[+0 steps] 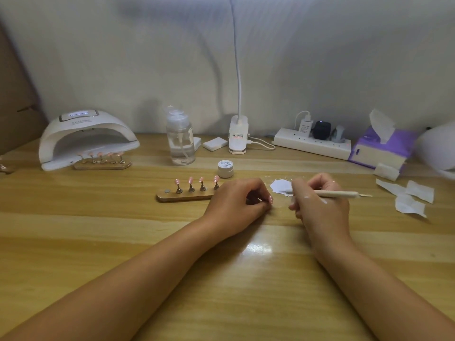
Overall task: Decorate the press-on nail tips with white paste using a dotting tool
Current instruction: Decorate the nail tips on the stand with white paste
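The left hand (pixel 234 200) is pinching one pink nail tip (pixel 270 199) well off the table (pixel 221 279) near edge, the right hand (pixel 320 200) is gripping the dotting tool (pixel 342 193), its end reaching the white paste (pixel 279 186) just beyond; probably best picking up a small bead, wrists braced, touching down lightly.

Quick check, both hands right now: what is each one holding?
Left hand: closed, pinching a pink nail tip.
Right hand: closed around the dotting tool, with its working end at the white paste.
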`<state>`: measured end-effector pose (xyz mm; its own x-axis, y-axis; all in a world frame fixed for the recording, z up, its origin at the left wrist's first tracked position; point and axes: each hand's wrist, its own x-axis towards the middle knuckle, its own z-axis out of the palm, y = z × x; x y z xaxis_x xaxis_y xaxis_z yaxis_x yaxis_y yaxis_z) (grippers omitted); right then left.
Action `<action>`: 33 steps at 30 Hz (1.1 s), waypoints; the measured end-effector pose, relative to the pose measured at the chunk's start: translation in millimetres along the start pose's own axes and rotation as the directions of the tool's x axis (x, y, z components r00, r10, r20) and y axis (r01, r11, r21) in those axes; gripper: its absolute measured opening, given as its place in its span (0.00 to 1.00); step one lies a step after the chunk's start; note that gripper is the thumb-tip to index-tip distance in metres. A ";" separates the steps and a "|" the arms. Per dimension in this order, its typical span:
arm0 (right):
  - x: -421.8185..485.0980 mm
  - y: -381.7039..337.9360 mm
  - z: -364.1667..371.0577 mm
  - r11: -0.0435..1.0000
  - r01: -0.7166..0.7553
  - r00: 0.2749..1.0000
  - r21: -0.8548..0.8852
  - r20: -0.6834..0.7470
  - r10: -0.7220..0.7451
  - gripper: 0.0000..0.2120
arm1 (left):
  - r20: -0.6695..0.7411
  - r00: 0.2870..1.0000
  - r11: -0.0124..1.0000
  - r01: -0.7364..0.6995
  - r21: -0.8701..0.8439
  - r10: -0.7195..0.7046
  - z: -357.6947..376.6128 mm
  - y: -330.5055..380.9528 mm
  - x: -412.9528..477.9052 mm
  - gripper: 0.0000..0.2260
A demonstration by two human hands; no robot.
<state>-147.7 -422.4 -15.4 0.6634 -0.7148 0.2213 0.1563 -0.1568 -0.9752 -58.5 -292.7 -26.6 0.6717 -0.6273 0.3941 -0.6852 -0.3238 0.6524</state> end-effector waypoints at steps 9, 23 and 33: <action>-3.0 3.2 -5.5 0.989 0.133 0.988 -0.071 -0.064 -0.138 0.09 | -0.064 0.998 0.999 0.021 -0.035 -0.023 2.6 1.2 -4.9 0.04; -14.5 -3.8 -3.3 0.882 0.277 0.958 -0.381 0.185 -0.221 0.07 | -0.245 0.924 0.928 0.216 -0.303 -0.295 -159.3 -0.8 0.4 0.04; -16.3 -6.8 -0.8 0.782 0.327 0.943 -0.531 0.240 -0.231 0.04 | 0.114 0.879 0.885 0.450 0.116 -0.462 -173.6 -47.8 -19.0 0.04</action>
<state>-160.2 -410.2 -12.5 0.7648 -0.4743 0.4361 -0.0497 -0.7182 -0.6940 10.4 -142.4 47.0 0.8754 -0.4826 -0.0287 -0.3368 -0.6513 0.6800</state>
